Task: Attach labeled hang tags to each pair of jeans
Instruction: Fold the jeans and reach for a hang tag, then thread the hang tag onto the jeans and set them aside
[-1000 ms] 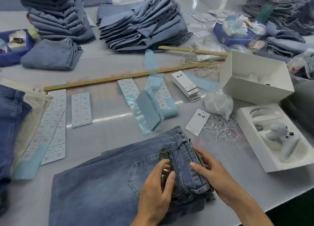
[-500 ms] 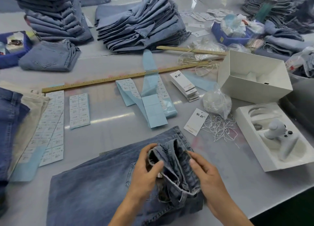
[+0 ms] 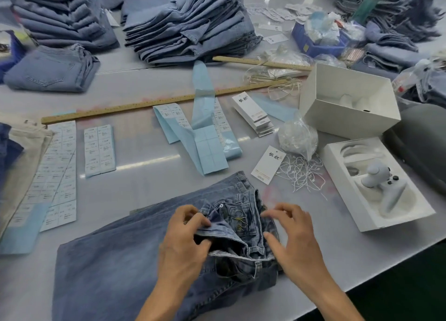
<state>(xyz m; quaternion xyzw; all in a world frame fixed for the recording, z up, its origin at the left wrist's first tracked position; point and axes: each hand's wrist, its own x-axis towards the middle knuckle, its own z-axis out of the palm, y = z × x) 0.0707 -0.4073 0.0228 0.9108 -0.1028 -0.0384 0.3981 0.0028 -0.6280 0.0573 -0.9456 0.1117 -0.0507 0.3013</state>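
A pair of jeans [image 3: 115, 267] lies folded on the grey worktop [image 3: 144, 183] at the near edge, its long axis running from the lower left, where the legs leave the view, up to the waistband at the right. The waistband is opened, showing a metal button and yellow stitching inside. The left hand [image 3: 183, 243] pinches the waistband edge between thumb and curled fingers, a closed grip on the denim. The right hand [image 3: 296, 243] rests its spread, lightly bent fingers on the waistband's right side, holding nothing.

Just beyond the waistband lies a white hang tag [image 3: 268, 168] printed with two dark brush-style characters and small text too fine to read. Beside it sits a tangle of white strings [image 3: 301, 173]. Farther back is a stack of tags [image 3: 253, 114] bearing the same characters. Sheets of size labels [image 3: 99, 150] on pale blue backing lie to the left; their print is illegible. A long wooden ruler [image 3: 144, 104] crosses behind them.
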